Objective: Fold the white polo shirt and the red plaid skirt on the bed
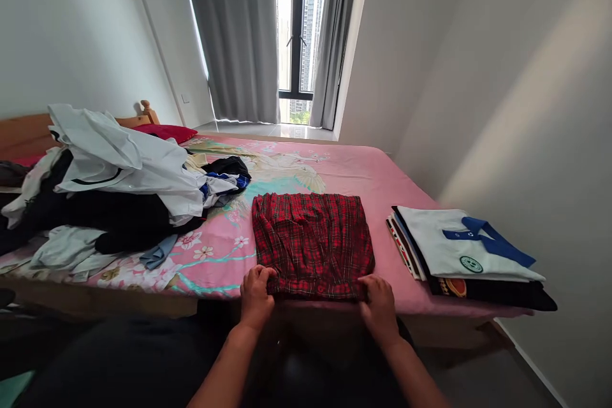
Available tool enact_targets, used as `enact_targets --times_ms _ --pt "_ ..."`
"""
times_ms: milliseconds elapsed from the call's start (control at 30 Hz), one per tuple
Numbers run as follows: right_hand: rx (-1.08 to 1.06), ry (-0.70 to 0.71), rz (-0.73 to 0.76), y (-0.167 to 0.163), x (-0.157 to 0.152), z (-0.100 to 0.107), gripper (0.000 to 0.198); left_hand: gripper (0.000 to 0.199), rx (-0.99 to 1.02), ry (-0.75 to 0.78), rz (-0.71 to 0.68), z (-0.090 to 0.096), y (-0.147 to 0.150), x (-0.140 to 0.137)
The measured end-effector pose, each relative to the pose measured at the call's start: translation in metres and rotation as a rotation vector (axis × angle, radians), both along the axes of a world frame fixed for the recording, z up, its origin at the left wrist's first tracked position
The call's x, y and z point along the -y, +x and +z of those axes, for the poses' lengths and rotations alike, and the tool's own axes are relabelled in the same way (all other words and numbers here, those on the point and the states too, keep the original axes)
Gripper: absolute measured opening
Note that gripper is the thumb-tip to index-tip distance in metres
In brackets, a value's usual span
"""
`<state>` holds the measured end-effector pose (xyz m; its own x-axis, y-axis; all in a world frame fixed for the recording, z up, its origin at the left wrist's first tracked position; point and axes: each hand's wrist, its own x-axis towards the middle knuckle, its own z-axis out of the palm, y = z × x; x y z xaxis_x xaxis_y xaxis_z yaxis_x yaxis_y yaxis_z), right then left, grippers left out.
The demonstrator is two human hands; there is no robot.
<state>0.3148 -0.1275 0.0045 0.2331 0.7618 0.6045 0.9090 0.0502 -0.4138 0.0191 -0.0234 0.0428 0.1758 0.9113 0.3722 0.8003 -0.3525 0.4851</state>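
Both hands grip the near hem of a folded red tartan pleated cloth garment point(312, 242) at the bed's front edge.

The left hand point(255, 299) has its fingers curled around the garment's near left corner, and the right hand point(380, 306) pinches the near right corner; the tartan lies flat on the pink floral bedsheet point(354, 169) (mid-bed, just inside the edge). Left of it sprawls a loose heap of white, black and blue clothes point(109, 191); right of it, close to the bed's corner, sits a neat stack of folded shirts topped by a white polo with a blue collar point(466, 248). Bare sheet stays open between these and behind the tartan, toward the grey curtains point(239, 32).
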Motion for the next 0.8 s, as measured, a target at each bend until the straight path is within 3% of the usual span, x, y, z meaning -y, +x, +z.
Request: enact_targets --times_ms 133,233,300,433,500,600,700,800 --pt "0.155 0.034 0.227 0.005 0.016 -0.009 0.036 0.044 -0.049 0.014 -0.174 -0.004 -0.002 0.004" --pt "0.271 -0.025 0.370 0.015 0.019 -0.012 0.046 0.039 -0.123 -0.028 -0.337 0.008 -0.008 -0.001" --pt "0.310 -0.057 0.443 0.024 0.016 -0.015 0.052 0.036 -0.195 -0.107 -0.514 0.018 -0.017 -0.008" --pt "0.297 -0.062 0.469 0.034 0.008 -0.023 0.051 0.053 -0.262 -0.339 -0.829 0.029 -0.037 -0.027" --pt "0.280 -0.064 0.451 0.034 0.006 -0.026 0.049 0.057 -0.227 -0.398 -0.868 0.027 -0.044 -0.035" --pt "0.219 -0.073 0.405 0.030 0.005 -0.029 0.045 0.058 -0.179 -0.351 -0.885 0.017 -0.047 -0.041" --pt "0.101 -0.076 0.357 0.028 -0.001 -0.027 0.032 0.046 -0.114 -0.331 -0.832 0.012 -0.042 -0.043" --pt "-0.011 -0.055 0.303 0.029 -0.014 -0.005 0.020 0.026 0.024 -0.372 -0.686 0.031 -0.030 -0.051"
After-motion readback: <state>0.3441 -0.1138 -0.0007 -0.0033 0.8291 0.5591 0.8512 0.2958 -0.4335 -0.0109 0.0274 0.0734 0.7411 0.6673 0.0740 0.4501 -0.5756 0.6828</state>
